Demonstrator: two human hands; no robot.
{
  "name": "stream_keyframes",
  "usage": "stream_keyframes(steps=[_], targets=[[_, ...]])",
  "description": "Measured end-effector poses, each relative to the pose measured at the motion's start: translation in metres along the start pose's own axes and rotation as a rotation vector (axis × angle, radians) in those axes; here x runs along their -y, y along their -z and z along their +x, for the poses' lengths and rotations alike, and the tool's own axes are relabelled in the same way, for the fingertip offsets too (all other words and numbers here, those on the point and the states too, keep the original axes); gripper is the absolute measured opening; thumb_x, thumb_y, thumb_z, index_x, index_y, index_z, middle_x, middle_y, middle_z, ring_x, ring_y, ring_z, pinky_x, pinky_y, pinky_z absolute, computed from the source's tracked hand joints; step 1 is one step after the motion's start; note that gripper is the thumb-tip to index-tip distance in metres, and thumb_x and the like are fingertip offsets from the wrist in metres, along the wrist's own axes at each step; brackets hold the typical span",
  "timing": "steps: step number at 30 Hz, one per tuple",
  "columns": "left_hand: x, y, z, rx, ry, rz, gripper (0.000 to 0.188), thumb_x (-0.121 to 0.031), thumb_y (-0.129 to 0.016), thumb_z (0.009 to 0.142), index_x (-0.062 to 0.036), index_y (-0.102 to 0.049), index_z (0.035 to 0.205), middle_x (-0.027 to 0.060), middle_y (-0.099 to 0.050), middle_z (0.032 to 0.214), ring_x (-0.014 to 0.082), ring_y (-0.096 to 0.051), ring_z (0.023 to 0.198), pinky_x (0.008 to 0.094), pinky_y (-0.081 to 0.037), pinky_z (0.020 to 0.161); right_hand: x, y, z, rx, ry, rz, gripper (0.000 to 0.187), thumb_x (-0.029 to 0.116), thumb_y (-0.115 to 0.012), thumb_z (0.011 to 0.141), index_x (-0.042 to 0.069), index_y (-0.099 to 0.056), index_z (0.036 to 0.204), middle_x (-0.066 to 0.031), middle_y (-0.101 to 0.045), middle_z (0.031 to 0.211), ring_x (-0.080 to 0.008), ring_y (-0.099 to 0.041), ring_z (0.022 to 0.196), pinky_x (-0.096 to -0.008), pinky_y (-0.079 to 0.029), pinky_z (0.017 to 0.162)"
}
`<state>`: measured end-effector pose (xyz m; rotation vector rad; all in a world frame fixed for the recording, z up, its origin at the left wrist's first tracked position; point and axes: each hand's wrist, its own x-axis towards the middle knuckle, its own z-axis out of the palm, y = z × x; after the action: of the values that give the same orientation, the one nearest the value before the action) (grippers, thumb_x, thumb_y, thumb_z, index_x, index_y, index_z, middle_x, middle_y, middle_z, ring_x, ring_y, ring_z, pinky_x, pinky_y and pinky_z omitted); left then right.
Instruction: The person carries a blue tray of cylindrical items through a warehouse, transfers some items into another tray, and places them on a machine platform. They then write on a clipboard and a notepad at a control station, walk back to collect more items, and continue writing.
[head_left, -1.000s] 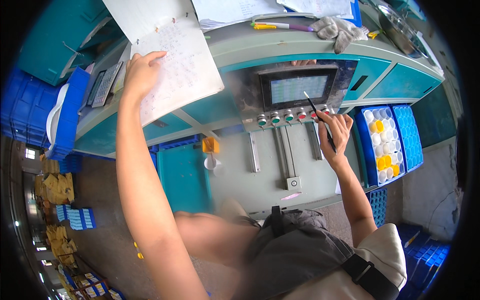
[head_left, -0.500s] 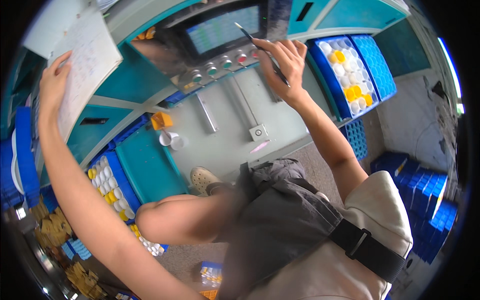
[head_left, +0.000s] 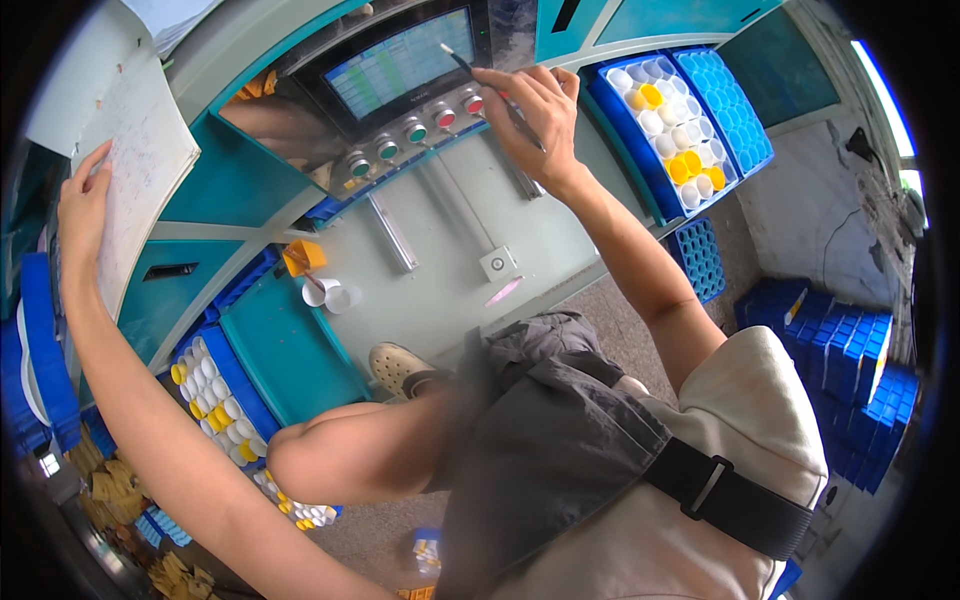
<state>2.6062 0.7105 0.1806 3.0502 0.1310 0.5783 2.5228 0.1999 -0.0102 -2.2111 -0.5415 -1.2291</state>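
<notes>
My left hand [head_left: 85,215] grips the left edge of an open notebook [head_left: 150,165] with handwritten pages, its fingertips lying over the paper. In my right hand [head_left: 540,125] is a slim dark pen [head_left: 458,61] with a pale tip, held between thumb and fingers. The pen tip points up in front of the right part of a lit screen [head_left: 385,75]; I cannot tell whether it touches. Below the screen runs a row of round push buttons [head_left: 415,132], green and red, close to my right hand.
At right, a blue tray [head_left: 650,200] holds white and yellow cups beside an openwork blue tray [head_left: 745,120]. A teal tray [head_left: 295,350], an orange container [head_left: 302,257] and white cups [head_left: 318,292] stand left of centre. Blue crates [head_left: 840,340] are stacked far right.
The whole view has shifted, so the screen and trays sit farther left and higher. Both hands keep their holds on the notebook and the pen.
</notes>
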Motion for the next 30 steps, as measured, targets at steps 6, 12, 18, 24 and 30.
stream_keyframes(steps=[6,12,18,24,30], targets=[[0.004,0.002,0.005,0.03,-0.03,0.046,0.034,-0.036,-0.054,0.102,-0.0302,-0.069,0.132,0.013,-0.062,0.108,0.0211,-0.065,0.095,0.0339,-0.051,0.093,-0.001,-0.001,-0.002,-0.006,-0.007,0.001,0.016,0.011,-0.073,0.082,0.014,-0.074,0.098,0.0045,-0.064,0.071,-0.0132,-0.056,0.071,-0.0354,-0.033,0.081],[0.007,0.001,0.005,0.035,-0.031,0.051,0.035,-0.036,-0.053,0.102,-0.03,-0.068,0.133,0.0127,-0.061,0.105,0.0213,-0.064,0.094,0.0345,-0.051,0.094,-0.003,0.001,0.005,0.019,-0.022,-0.026,0.017,0.011,-0.073,0.082,0.015,-0.074,0.098,0.0043,-0.064,0.072,-0.0133,-0.056,0.071,-0.035,-0.033,0.08],[0.009,-0.003,0.003,0.008,-0.039,-0.021,0.035,-0.035,-0.052,0.102,-0.0292,-0.067,0.134,0.013,-0.06,0.105,0.0218,-0.064,0.094,0.0361,-0.05,0.094,-0.001,0.009,-0.007,0.047,-0.022,-0.014,0.02,0.005,-0.072,0.084,0.01,-0.074,0.104,-0.0017,-0.067,0.077,-0.0158,-0.058,0.076,-0.0366,-0.033,0.081],[0.0,0.005,0.0,0.031,-0.037,0.022,0.036,-0.034,-0.053,0.102,-0.0272,-0.067,0.134,0.0135,-0.059,0.104,0.0222,-0.063,0.095,0.0355,-0.05,0.094,0.001,0.007,0.005,-0.013,-0.033,0.002,0.018,0.01,-0.073,0.082,0.013,-0.073,0.099,0.0024,-0.065,0.074,-0.0143,-0.058,0.075,-0.0351,-0.034,0.082],[-0.015,0.014,-0.01,0.031,-0.056,-0.072,0.033,-0.023,-0.058,0.099,-0.0235,-0.069,0.131,0.0156,-0.058,0.105,0.027,-0.062,0.091,0.0387,-0.051,0.089,0.013,0.008,0.027,0.001,-0.05,0.045,0.026,0.005,-0.074,0.08,0.01,-0.073,0.105,-0.0001,-0.062,0.073,-0.0177,-0.056,0.073,-0.0371,-0.036,0.082]])
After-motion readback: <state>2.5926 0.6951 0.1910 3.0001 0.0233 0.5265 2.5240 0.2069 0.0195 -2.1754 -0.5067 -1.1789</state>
